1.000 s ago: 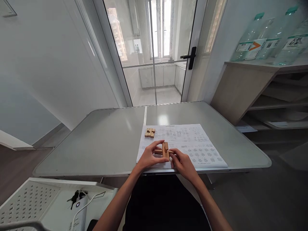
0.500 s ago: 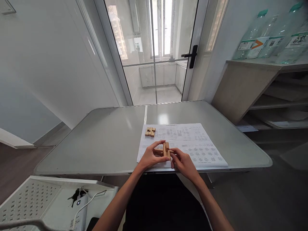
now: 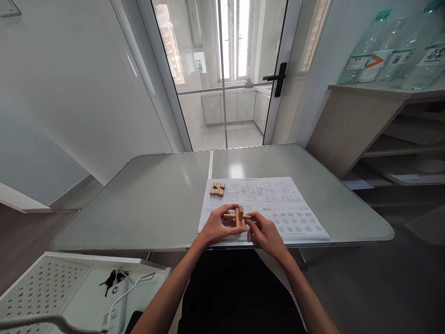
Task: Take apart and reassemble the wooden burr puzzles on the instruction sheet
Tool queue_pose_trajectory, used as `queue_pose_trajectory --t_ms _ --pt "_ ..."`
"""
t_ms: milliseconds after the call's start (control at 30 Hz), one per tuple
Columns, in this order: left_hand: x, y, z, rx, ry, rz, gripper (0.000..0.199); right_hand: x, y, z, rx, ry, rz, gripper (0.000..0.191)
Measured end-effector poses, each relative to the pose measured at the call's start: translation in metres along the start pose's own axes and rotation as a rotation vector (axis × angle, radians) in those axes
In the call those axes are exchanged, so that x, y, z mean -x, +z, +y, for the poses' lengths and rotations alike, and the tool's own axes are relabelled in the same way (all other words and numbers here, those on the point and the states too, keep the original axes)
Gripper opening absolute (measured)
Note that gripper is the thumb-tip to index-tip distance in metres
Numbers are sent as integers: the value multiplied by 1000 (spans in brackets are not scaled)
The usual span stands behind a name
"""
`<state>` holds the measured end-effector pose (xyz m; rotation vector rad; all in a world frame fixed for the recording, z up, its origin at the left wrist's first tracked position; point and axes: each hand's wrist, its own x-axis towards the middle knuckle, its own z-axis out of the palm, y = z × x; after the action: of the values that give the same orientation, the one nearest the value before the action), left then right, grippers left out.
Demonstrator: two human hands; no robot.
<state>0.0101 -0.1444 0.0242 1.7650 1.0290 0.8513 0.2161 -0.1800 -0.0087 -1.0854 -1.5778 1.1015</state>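
Note:
Between my hands, above the lower part of a printed sheet (image 3: 257, 195), is a wooden interlocking puzzle (image 3: 240, 221) made of crossed sticks. My left hand (image 3: 219, 224) grips it between thumb and fingers, at its top and bottom ends. A thin stick crosses it from side to side, and the fingers of my right hand (image 3: 263, 229) pinch that stick's right end. Farther up on the sheet, near its left edge, sits a second wooden block puzzle (image 3: 217, 189), touched by neither hand.
The sheet lies on a grey folding table (image 3: 160, 199) with a centre seam. At lower left stands a white cart (image 3: 86, 297) holding keys (image 3: 111, 281) and a power bank (image 3: 117, 301) with a cable. Plastic bottles (image 3: 371, 55) top a shelf (image 3: 358, 120) at right. A glass door (image 3: 225, 93) is behind.
The upright piece in the middle of the held puzzle now stands straighter and sticks up more. Both hands keep their grip and have barely moved. The view has shifted slightly.

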Motion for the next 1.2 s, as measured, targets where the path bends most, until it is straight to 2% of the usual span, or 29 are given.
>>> queue_pose_trajectory --t_ms 400,767,1200 --pt "0 -6 3 -58 13 -52 74 1 0 -2 -48 15 3 33" --pt "-1 -12 -14 -55 18 -50 75 1 -1 -1 -49 8 -1 31" --pt "9 -18 -6 -19 -49 -63 73 -1 -2 -1 -14 25 -28 39"
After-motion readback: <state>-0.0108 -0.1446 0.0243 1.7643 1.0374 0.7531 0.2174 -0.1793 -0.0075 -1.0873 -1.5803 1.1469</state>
